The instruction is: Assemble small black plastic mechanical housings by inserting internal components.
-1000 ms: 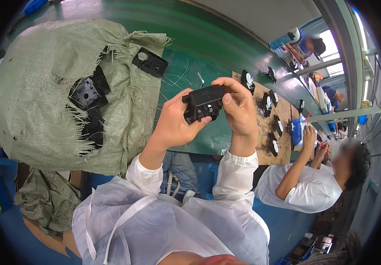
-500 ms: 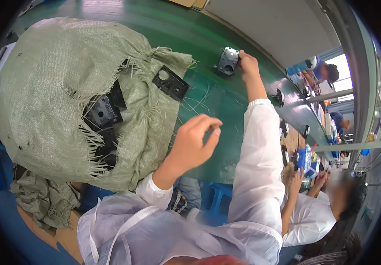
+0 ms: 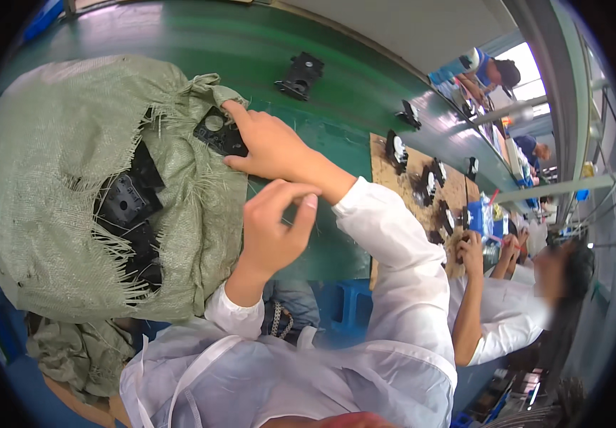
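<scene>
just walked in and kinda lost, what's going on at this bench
The person's right hand touches a black plastic part lying on the woven sack; whether it has a firm grip is unclear. The left hand looks empty, half curled near the right wrist. A second black part lies on the green bench, and more dark parts show inside the torn sack.

A green worktop carries a frayed woven sack, a black plastic part and a brown board.
</scene>
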Tool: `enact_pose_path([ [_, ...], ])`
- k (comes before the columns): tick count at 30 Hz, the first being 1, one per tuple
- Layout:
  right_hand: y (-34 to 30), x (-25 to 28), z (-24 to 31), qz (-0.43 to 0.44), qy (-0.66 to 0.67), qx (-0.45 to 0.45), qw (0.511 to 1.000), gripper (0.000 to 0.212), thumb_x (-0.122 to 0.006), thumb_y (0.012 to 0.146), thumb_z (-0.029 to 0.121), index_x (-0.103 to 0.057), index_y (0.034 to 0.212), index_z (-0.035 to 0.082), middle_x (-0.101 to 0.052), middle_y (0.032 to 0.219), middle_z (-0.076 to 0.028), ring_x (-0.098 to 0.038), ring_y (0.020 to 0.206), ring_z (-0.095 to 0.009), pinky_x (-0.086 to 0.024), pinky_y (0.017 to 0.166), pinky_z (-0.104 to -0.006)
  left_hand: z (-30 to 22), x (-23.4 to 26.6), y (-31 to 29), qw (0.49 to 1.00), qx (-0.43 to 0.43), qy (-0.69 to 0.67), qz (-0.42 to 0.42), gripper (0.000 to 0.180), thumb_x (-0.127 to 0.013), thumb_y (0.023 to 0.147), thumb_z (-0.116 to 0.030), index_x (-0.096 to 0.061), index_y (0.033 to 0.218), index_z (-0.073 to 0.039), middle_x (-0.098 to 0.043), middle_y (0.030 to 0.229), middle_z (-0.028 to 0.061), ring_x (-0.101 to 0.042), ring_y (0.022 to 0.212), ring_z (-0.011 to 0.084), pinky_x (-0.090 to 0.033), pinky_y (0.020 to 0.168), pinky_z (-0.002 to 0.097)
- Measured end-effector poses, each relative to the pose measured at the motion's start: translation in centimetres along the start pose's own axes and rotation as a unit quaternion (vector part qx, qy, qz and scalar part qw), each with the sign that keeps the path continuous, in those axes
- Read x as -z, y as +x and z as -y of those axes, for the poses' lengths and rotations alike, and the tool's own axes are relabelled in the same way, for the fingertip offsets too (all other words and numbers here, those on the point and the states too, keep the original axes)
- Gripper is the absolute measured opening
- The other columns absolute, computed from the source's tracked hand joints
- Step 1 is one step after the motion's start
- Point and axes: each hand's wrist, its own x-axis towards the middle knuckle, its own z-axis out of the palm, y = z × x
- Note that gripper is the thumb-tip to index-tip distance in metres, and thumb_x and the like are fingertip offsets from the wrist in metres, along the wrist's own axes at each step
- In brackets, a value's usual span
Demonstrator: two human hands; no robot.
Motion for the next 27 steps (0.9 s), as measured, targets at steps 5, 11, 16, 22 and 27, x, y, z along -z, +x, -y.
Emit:
enact_pose_path([
  [5,-2.6,4.0,1.5,-0.023,0.033,-0.084,0.996,0.079,-0.072,0.074,0.018,-0.035,0.143,0.003,-0.068,0.095,-0.021,-0.065,0.077,-0.038,-0.052,0.07,-0.0426,-0.8,0.2,0.4,0.999,0.04,-0.021,-0.023,0.013,-0.063,0.082,0.0,-0.071,0.092,0.0,-0.065,0.071,0.0051,-0.057,0.063,0.0123,-0.045,0.06,0.0241],
  [11,-13.5,9.3,0.5,-0.221,-0.028,-0.124,0.967,0.072,-0.071,0.073,0.016,-0.044,0.138,0.004,-0.067,0.102,-0.02,-0.065,0.085,-0.037,-0.053,0.075,-0.0422,-5.3,-0.4,4.9,0.996,0.086,0.003,0.037,0.013,-0.063,0.084,-0.006,-0.071,0.09,0.002,-0.067,0.069,0.005,-0.056,0.061,0.0126,-0.045,0.059,0.0243],
  [16,-22.0,7.8,0.1,-0.331,-0.058,-0.217,0.917,0.073,-0.073,0.073,0.013,-0.044,0.14,0.005,-0.063,0.118,-0.02,-0.062,0.097,-0.037,-0.05,0.085,-0.0426,-5.8,-7.5,13.9,0.988,0.087,0.055,0.111,0.023,-0.062,0.086,-0.019,-0.072,0.09,0.002,-0.066,0.07,0.0054,-0.058,0.064,0.0124,-0.044,0.059,0.0233],
  [22,-26.6,3.4,1.8,-0.439,0.153,-0.224,0.856,0.079,-0.079,0.069,0.011,-0.043,0.139,0.003,-0.061,0.122,-0.018,-0.061,0.105,-0.033,-0.05,0.092,-0.0387,10.3,-18.4,24.3,0.888,0.078,0.382,0.245,0.029,-0.065,0.082,-0.032,-0.076,0.096,-0.008,-0.072,0.089,0.005,-0.062,0.079,0.0224,-0.045,0.08,0.0386],
  [27,-31.0,-1.5,2.2,-0.549,0.367,-0.105,0.743,0.086,-0.082,0.069,0.012,-0.036,0.141,0.008,-0.059,0.126,-0.02,-0.061,0.108,-0.03,-0.05,0.094,-0.0371,16.6,-23.2,23.4,0.834,0.087,0.499,0.219,0.033,-0.066,0.083,-0.044,-0.077,0.099,-0.018,-0.071,0.11,0.0048,-0.057,0.103,0.036,-0.035,0.094,0.0519],
])
